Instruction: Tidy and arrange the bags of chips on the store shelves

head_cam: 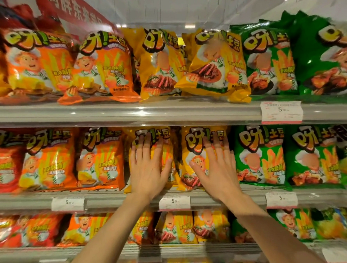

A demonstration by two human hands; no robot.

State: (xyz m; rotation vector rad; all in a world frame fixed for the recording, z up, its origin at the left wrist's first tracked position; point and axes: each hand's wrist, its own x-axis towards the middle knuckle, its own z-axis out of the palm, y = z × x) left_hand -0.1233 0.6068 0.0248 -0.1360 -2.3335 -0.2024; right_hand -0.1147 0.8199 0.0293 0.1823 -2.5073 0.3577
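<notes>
Two yellow chip bags stand side by side on the second shelf (pixel 119 197). My left hand (pixel 148 169) lies flat with straight fingers against the left yellow bag (pixel 165 140). My right hand (pixel 215 167) presses flat on the right yellow bag (pixel 195 144). Neither hand curls round a bag. On the top shelf (pixel 167 111) a yellow bag (pixel 213 68) leans tilted, its lower corner hanging over the shelf edge.
Orange bags (pixel 101 158) stand to the left and green bags (pixel 259 156) to the right on the same shelf. Price tags (pixel 174 202) clip to the shelf rails. More rows of chip bags fill the shelves below.
</notes>
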